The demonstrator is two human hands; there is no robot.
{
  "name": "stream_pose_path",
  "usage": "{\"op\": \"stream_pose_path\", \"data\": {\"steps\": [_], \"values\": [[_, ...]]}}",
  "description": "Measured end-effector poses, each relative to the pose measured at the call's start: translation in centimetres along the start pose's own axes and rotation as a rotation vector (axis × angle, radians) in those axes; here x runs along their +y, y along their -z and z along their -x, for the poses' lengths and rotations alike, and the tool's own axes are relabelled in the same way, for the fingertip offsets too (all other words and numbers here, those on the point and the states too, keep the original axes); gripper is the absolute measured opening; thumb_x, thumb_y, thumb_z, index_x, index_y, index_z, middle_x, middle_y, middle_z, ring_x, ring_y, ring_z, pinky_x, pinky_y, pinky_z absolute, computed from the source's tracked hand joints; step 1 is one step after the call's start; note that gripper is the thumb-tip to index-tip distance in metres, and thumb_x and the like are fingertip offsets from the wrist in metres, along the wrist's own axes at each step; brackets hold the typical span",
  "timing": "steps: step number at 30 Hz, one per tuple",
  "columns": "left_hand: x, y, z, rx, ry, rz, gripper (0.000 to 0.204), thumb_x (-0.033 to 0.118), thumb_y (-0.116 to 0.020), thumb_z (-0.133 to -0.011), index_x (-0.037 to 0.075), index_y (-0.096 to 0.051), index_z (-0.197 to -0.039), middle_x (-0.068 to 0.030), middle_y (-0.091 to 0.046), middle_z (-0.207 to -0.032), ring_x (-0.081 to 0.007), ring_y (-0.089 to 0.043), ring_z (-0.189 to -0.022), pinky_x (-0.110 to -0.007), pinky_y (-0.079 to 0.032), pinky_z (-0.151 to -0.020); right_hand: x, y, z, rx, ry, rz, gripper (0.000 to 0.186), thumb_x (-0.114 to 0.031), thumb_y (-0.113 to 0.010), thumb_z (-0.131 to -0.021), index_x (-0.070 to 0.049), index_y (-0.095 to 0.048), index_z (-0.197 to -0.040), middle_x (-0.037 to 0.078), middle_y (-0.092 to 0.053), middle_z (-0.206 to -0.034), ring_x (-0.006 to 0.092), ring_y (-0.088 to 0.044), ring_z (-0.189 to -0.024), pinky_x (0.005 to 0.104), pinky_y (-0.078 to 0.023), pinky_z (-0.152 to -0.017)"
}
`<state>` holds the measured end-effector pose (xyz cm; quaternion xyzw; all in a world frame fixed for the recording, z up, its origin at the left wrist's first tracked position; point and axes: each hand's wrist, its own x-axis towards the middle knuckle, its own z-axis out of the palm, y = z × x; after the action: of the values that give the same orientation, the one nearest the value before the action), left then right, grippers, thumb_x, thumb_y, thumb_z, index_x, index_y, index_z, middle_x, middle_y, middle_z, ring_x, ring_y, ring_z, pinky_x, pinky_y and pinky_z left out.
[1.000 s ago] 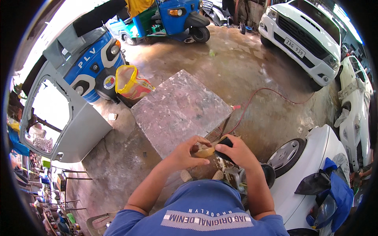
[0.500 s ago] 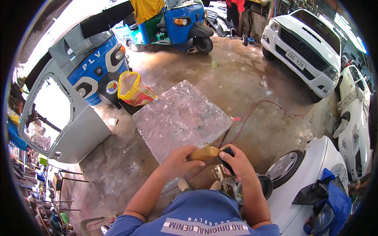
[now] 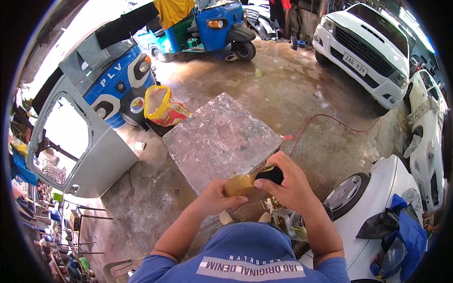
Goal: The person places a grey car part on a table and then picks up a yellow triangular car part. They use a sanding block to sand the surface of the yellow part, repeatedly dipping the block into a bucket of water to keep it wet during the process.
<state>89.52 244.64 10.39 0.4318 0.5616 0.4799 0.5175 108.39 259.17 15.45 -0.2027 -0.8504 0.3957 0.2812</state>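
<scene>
A white pickup truck stands at 1 o'clock on the wet concrete floor. A blue three-wheeler sits at 10 o'clock, with a second one at 12 o'clock. A grey door panel leans at 9 o'clock, and a white car with its wheel showing lies at 4 o'clock. In the middle is a square, paint-stained worktop, with a yellow bag just beyond its 10 o'clock corner and a red hose trailing off on the floor toward 2 o'clock. Just below the worktop's near edge, the left hand is curled around a sheet of tan sandpaper, gripping its left end. The right hand is closed over a black sanding block, pressing it against the sandpaper's right end.
</scene>
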Motion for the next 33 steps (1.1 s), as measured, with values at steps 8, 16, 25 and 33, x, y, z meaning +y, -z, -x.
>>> {"op": "stream_pose_path", "data": {"steps": [8, 16, 25, 33], "values": [[0.4, -0.1, 1.1, -0.106, -0.123, -0.140, 0.031, 0.017, -0.077, -0.084, 0.001, -0.068, -0.109, -0.0044, -0.070, -0.085, -0.0111, -0.061, -0.075, -0.029, -0.049, -0.069, 2.1, 0.7, 0.7, -0.247, -0.127, -0.157, 0.046, -0.036, -0.082, -0.077, -0.003, -0.058, -0.100, 0.013, -0.061, -0.086, 0.0276, -0.063, -0.078, 0.0362, -0.049, -0.070], [0.8, -1.3, -0.5, -0.175, -0.081, -0.336, 0.029, 0.023, -0.076, -0.085, 0.003, -0.067, -0.103, -0.0106, -0.066, -0.075, -0.0162, -0.060, -0.065, -0.032, -0.048, -0.063, 0.5, -0.6, -0.5, -0.162, -0.001, -0.110, 0.046, -0.035, -0.082, -0.077, -0.005, -0.056, -0.101, 0.011, -0.060, -0.092, 0.0278, -0.061, -0.080, 0.0356, -0.048, -0.071], [1.5, -2.1, -1.1, -0.193, -0.124, -0.434, 0.027, 0.026, -0.073, -0.087, 0.002, -0.065, -0.097, -0.0163, -0.064, -0.073, -0.0252, -0.061, -0.062, -0.036, -0.048, -0.061, 0.5, 0.3, -0.8, -0.206, 0.061, -0.036, 0.043, -0.034, -0.080, -0.079, -0.006, -0.055, -0.100, 0.012, -0.058, -0.096, 0.0321, -0.061, -0.083, 0.0381, -0.048, -0.071], [2.3, -2.2, -0.6, -0.174, -0.070, -0.521, 0.026, 0.027, -0.069, -0.088, 0.003, -0.064, -0.096, -0.0185, -0.066, -0.076, -0.0365, -0.065, -0.069, -0.043, -0.049, -0.062, 0.9, 1.0, -0.8, -0.285, 0.042, 0.092, 0.044, -0.033, -0.083, -0.075, -0.008, -0.054, -0.097, 0.009, -0.057, -0.100, 0.0318, -0.059, -0.084, 0.0374, -0.049, -0.072]]}}
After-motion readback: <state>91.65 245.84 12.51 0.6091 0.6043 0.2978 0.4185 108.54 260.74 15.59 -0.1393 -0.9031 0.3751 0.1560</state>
